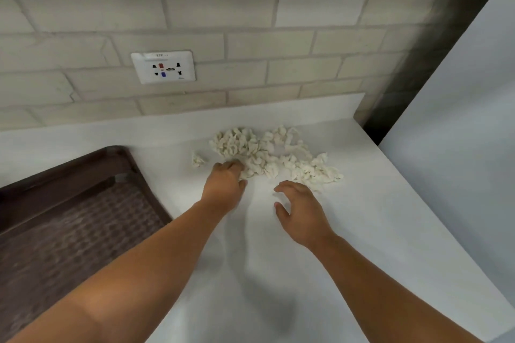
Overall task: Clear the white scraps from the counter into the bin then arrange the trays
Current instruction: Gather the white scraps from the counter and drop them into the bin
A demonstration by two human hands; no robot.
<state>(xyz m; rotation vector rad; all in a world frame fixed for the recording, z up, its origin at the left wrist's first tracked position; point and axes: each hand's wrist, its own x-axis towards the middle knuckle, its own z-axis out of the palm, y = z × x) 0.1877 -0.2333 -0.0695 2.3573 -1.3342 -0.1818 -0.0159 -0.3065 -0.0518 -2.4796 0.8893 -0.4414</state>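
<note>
Left hand (225, 184) grasps one pile of white scraps (267, 153) near the bench (250, 259) far edge; right hand (299, 211) fingers (282, 188) released; one tray (69, 217).

The white tabletop (362, 231) takes up the lower middle and right of the frame, and its far edge turns up into a low lip at mid-height. A loose heap of crumpled white scraps (273, 153) lies on it just above centre, trailing off toward the right. One stray scrap (198, 160) sits just left of the heap, apart from it. A dark brown tray (69, 172) with a woven-looking floor lies at lower left, cut off by the frame edge.
</note>
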